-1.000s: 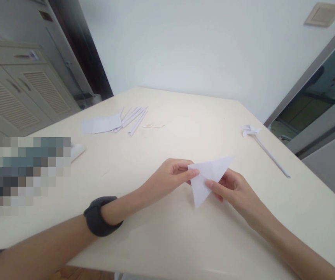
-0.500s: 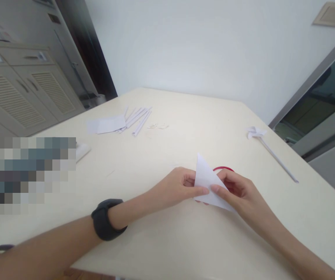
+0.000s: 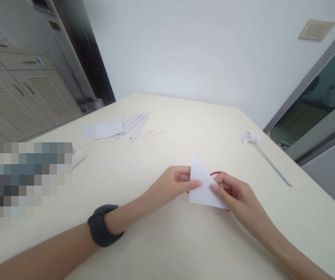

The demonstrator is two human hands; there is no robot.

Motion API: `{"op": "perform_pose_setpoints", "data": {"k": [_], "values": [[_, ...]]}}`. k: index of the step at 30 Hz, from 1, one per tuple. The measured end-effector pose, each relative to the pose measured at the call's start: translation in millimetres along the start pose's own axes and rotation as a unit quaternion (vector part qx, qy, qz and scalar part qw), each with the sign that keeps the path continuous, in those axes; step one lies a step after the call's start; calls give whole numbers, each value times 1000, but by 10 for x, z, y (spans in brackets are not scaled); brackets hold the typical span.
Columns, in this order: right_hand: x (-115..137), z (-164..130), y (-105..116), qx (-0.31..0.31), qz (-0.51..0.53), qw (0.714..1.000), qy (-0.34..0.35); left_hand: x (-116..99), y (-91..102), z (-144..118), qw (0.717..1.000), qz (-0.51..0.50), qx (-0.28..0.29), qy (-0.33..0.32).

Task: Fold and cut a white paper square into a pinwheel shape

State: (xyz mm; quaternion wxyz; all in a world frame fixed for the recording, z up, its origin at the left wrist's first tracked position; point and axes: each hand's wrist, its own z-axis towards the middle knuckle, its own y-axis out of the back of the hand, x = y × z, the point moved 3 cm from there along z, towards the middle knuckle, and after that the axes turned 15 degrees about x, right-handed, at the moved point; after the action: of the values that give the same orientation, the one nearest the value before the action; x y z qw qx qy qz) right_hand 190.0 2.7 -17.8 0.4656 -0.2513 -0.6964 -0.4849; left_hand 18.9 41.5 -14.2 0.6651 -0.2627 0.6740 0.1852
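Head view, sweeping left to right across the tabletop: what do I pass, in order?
Black wristband → flat white paper sheet → bundle of rolled white paper sticks → left hand → folded white paper triangle → right hand → white paper pinwheel on a stick.

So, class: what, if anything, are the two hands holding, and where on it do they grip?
A white paper triangle: the left hand pinches its left edge, and the right hand pinches its right, slanted edge.

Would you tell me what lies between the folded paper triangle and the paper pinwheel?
In the head view, only bare table shows between the paper triangle and the pinwheel.
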Motion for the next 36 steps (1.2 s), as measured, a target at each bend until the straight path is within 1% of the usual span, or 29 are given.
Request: {"op": "perform_pose_setpoints", "data": {"k": [2,5,8,14,16,19,23,29,32,36], "values": [[4,6,-15,8,-15,1000,1,-9,14,6,1000,-15,-7,-9],[25,12,-39,15,-48,999,16,-26,32,15,1000,-28,-12,-5],[43,17,-55,19,-71,997,23,-43,40,14,1000,-11,-21,4],[59,18,-81,32,-105,994,29,-15,30,11,1000,3,-5,-1],[67,8,-97,33,-120,992,31,8,31,13,1000,3,-3,3],[88,-10,-120,30,-136,990,33,18,29,9,1000,-6,-10,-8],[99,-14,-146,30,-140,989,27,-7,19,-1,999,7,-29,-22],[38,2,-167,40,-158,987,-5,28,2,13,999,-6,-16,-35],[46,-3,-166,33,-141,989,-5,61,-7,24,999,-5,-5,-42],[79,-8,-151,8,-95,995,-1,62,-22,27,999,-6,8,-51]]}}
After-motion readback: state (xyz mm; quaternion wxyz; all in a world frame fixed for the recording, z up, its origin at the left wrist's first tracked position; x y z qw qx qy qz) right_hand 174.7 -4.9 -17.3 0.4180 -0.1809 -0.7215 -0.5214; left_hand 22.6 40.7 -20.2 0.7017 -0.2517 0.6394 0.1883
